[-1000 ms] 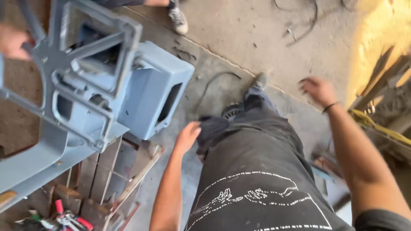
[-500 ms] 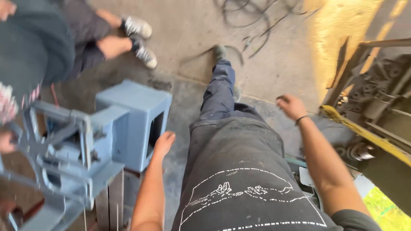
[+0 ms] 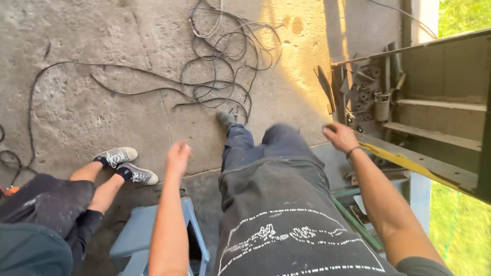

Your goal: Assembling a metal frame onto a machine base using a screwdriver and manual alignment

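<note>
The blue-grey metal housing [image 3: 153, 240] at the near left is cut off by the bottom edge and partly hidden behind the left forearm, so only its top and one open side show; its long axis seems to run from near to far, the opening facing right. The left hand [image 3: 178, 157] hangs blurred above it, empty, fingers loosely curled. The right hand [image 3: 340, 137] is also empty, half closed, near the yellow-edged metal frame [image 3: 409, 163], while a seated person's sneakers [image 3: 125, 164] rest on the concrete floor [image 3: 102, 102] below tangled cables [image 3: 220, 66].
</note>
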